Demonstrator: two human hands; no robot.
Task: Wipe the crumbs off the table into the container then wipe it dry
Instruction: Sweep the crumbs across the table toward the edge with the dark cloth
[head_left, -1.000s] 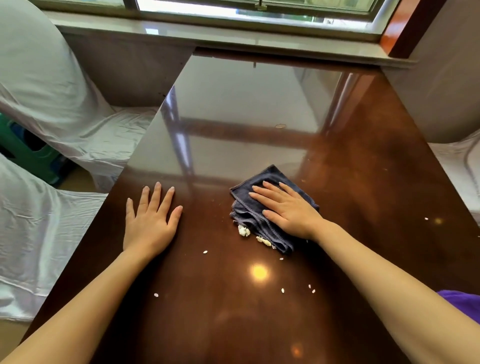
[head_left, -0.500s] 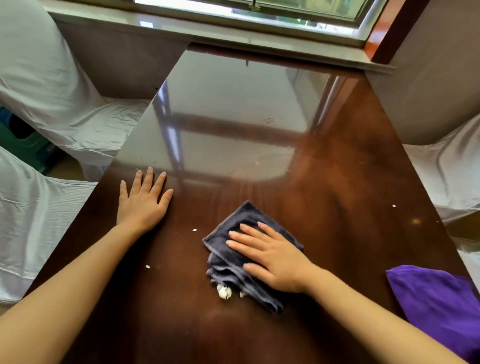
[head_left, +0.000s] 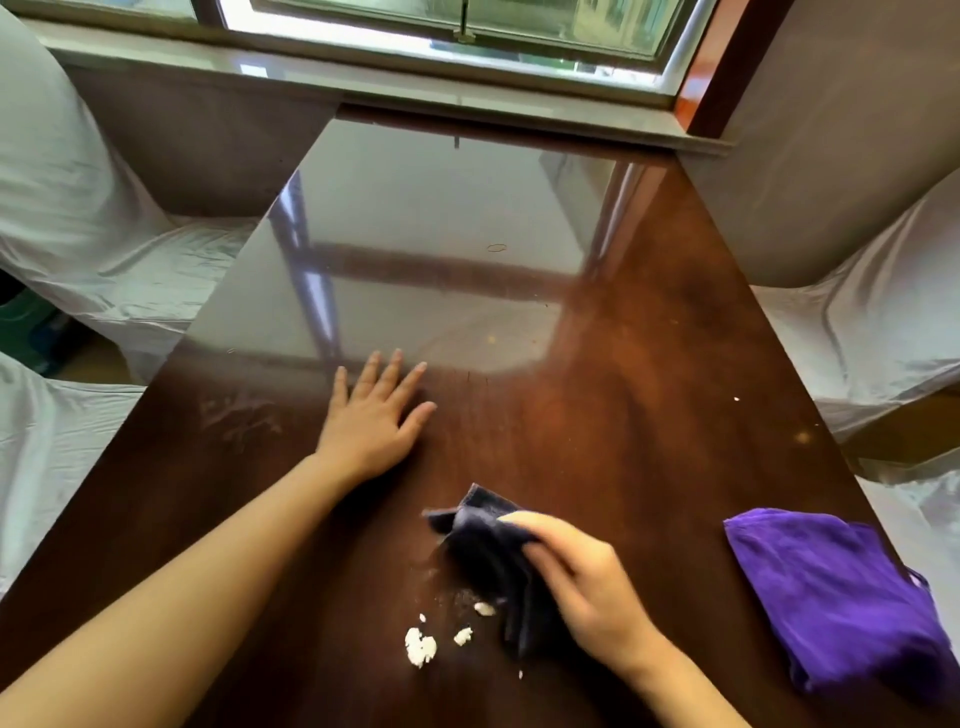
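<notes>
A glossy dark brown table (head_left: 597, 405) fills the view. My right hand (head_left: 582, 582) grips a bunched dark blue-grey cloth (head_left: 488, 551) near the table's front, blurred by motion. White crumbs (head_left: 420, 646) lie in a small cluster just left of the cloth, with a few smaller bits beside them. My left hand (head_left: 376, 415) rests flat on the table with its fingers spread, holding nothing. No container shows in the view.
A purple cloth (head_left: 841, 592) lies at the table's front right edge. White-covered chairs (head_left: 78, 249) stand on both sides of the table. A window sill (head_left: 415, 88) runs along the far end. A stray crumb (head_left: 736, 399) sits at the right.
My right hand has dragged the dark cloth toward the front edge, bunching it up and leaving the crumbs gathered beside it. The view has tilted down, and more of the purple cloth shows.
</notes>
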